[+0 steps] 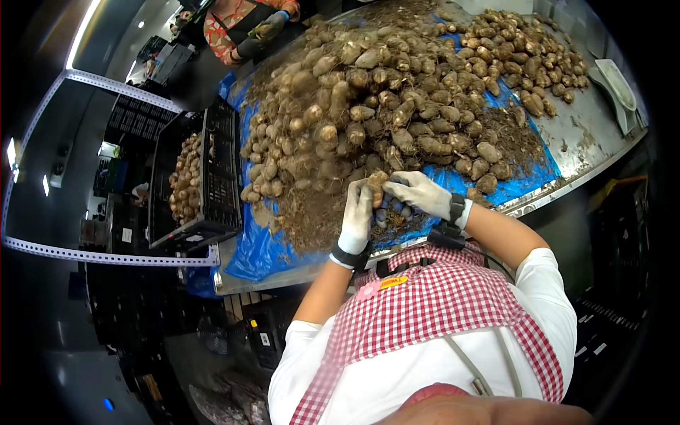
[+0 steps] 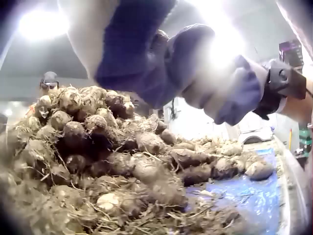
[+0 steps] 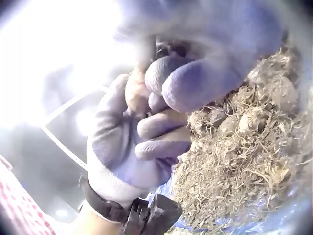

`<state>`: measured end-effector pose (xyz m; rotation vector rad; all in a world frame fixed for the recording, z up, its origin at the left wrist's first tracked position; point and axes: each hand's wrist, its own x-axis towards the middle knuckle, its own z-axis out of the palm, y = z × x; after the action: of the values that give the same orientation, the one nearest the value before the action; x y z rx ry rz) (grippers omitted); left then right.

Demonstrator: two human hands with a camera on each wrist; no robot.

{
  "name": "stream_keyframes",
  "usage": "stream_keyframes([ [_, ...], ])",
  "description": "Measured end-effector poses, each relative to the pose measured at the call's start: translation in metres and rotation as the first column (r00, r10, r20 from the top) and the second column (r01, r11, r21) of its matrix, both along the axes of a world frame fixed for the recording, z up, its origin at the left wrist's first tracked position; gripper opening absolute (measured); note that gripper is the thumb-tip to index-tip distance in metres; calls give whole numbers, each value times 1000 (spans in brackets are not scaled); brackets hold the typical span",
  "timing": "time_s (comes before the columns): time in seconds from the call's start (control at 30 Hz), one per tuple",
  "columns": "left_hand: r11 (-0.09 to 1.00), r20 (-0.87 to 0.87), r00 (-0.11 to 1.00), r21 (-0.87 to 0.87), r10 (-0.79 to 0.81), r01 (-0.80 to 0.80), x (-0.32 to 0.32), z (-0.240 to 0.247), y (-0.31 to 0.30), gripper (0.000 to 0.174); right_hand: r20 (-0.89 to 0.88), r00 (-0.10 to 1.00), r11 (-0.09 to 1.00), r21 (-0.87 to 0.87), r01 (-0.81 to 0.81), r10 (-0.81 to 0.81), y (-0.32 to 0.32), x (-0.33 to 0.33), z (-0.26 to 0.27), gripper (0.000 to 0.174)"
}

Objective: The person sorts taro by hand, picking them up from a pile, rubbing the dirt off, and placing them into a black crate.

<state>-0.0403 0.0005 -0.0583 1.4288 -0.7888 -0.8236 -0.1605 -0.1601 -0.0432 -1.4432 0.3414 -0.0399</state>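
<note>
Both hands wear white gloves with grey-blue palms and meet in front of the apron, at the near edge of the heap. The left hand (image 1: 358,212) grips a brown taro (image 1: 377,185), its fingers curled round it; the pale skin of the taro (image 3: 137,92) shows between thumb and fingers in the right wrist view. Against the taro's other side, the right hand (image 1: 423,194) has its fingers bent and pinches it. In the left wrist view the gloves hide most of the taro. Just beyond lies a big heap of rooty taros (image 1: 340,106).
Blue plastic sheeting (image 1: 262,244) covers part of the metal table (image 1: 567,142), with loose root trimmings (image 1: 304,223) on it. At left stands a black crate (image 1: 219,170) of taros. A second pile (image 1: 524,57) and a pale scoop-like tray (image 1: 615,88) lie right. Another person (image 1: 244,28) works opposite.
</note>
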Motion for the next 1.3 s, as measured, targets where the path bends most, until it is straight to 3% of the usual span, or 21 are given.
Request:
stream_keyframes([
  [0.03,1000,99,995,12,17,-18,1,-1,2,45,33,997,992,-100,70,-67,3,1,-4,34],
  [0.13,998,367,929,-54,50,-33,0,-5,-14,39,127,989,994,93,63,-75,2,-7,-18,28],
  [0.23,997,556,828,-71,70,-37,-2,-9,-9,39,280,958,998,19,-60,53,1,-9,-32,21],
  [0.27,1000,615,789,-3,21,-25,3,-12,-10,41,116,992,765,643,-36,-51,2,-7,-33,19],
  [0.3,997,666,745,71,-28,-26,6,-14,-10,42,113,982,767,640,46,-153,5,-8,-14,21],
  [0.33,998,574,818,38,25,-57,2,-17,-10,41,144,957,810,573,128,-253,0,-10,-2,23],
  [0.4,996,-165,984,72,63,-52,4,-14,-6,40,178,914,892,349,289,-366,-12,-11,5,32],
  [0.43,999,-570,820,43,40,-19,3,-10,2,41,146,955,966,76,248,-257,-17,-12,-6,35],
  [0.47,998,-650,758,-19,-57,59,4,-7,-1,42,80,984,965,-199,170,-157,-19,-11,-10,38],
  [0.5,996,-651,754,-37,-87,84,2,-3,-3,43,-14,997,888,-456,61,-76,-19,-11,-13,41],
  [0.57,989,-652,744,-77,-148,130,-11,10,-8,44,-261,956,806,-532,-259,135,-13,-10,-26,52],
  [0.63,992,-489,869,51,-77,117,-24,20,-11,45,215,968,894,-447,-23,133,-3,-3,-62,55],
  [0.7,983,-502,864,167,20,74,-19,16,-15,46,90,990,891,-450,-58,109,1,-12,-37,50],
  [0.77,996,38,997,58,-72,70,-19,15,-15,51,59,993,924,-375,-68,97,8,-19,-10,46],
  [0.83,998,-50,998,47,-33,35,-15,8,-18,51,149,989,953,-300,45,0,15,-20,-12,33],
  [0.87,990,-345,939,131,3,45,-19,17,-21,49,183,983,935,-351,55,11,12,-19,-13,30],
  [0.97,988,-759,646,20,-83,150,-15,7,-23,47,339,940,874,-442,200,-43,12,-20,-5,25],
  [1.07,993,-778,624,1,-76,121,-21,9,-28,55,164,965,812,-522,262,-206,-8,-17,-15,25],
  [1.1,991,-851,511,-72,-121,115,-13,-4,-25,57,53,949,792,-539,288,-309,-20,-18,-20,25],
  [1.2,982,-861,478,-114,-174,151,-1,-26,-19,63,317,945,624,-724,294,-77,-30,-22,-51,40],
  [1.3,958,-780,621,232,78,170,-15,-9,-23,57,405,914,766,-595,242,26,-5,-21,-58,54],
])
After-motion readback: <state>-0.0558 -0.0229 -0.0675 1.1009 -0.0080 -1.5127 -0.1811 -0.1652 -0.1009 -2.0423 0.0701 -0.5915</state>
